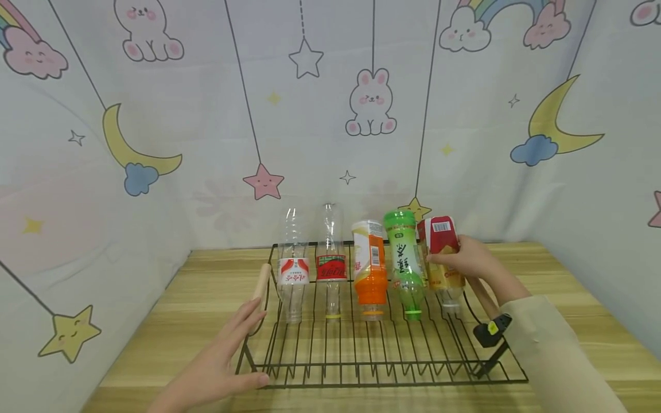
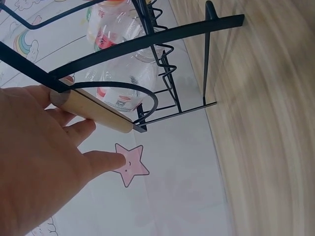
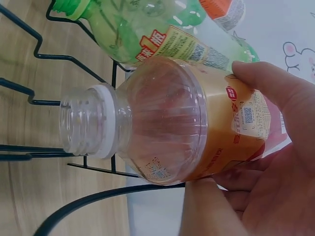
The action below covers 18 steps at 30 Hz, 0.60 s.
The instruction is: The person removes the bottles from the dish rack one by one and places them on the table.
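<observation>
My right hand [image 1: 465, 258] grips a plastic bottle with a red and gold label [image 1: 448, 279] by its upper part, thumb on one side and fingers on the other. That bottle leans neck-down at the rack's right end, and its uncapped neck [image 3: 88, 120] points at the wires in the right wrist view. My left hand [image 1: 227, 350] is at the left side of the black wire rack [image 1: 361, 364], its fingers extended beside the wooden handle [image 2: 96, 110] and touching it. Next to the held bottle leans a green bottle [image 1: 406, 264], also neck-down.
Further left on the rack lean an orange and white bottle [image 1: 369, 269], a clear bottle with a dark red label [image 1: 331, 267] and a clear bottle with a white and red label [image 1: 293, 271]. Wood-grain tabletop [image 1: 160, 344] lies underneath. A patterned cloth [image 1: 320, 143] hangs behind.
</observation>
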Tool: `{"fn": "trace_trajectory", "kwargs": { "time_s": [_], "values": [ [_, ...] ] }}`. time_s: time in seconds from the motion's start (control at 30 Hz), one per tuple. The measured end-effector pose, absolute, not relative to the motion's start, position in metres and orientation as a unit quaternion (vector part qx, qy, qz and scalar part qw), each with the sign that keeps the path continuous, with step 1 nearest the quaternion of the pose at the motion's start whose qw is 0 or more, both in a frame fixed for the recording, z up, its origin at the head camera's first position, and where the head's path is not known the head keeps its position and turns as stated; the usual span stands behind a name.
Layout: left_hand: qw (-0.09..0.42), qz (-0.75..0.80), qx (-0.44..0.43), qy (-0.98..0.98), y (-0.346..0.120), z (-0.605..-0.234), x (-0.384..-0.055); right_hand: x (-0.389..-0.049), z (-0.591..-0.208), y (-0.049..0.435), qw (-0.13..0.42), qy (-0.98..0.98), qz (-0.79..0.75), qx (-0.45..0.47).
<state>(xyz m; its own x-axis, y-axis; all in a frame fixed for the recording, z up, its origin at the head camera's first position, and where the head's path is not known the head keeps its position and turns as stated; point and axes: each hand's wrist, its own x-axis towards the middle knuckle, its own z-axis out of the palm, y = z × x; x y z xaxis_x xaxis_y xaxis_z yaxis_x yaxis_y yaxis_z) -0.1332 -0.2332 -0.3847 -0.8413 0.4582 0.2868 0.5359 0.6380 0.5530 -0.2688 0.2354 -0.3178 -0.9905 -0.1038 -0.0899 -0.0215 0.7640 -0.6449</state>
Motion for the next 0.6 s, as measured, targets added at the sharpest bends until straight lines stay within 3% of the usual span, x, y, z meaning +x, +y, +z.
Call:
{"fn": "trace_trajectory", "kwargs": {
  "time_s": [0.6],
  "values": [
    [0.051, -0.285, -0.266, -0.919, -0.234, -0.370, -0.135, -0.262, -0.290, 0.231, 0.015, 0.941, -0.332, -0.057]
  ]
}}
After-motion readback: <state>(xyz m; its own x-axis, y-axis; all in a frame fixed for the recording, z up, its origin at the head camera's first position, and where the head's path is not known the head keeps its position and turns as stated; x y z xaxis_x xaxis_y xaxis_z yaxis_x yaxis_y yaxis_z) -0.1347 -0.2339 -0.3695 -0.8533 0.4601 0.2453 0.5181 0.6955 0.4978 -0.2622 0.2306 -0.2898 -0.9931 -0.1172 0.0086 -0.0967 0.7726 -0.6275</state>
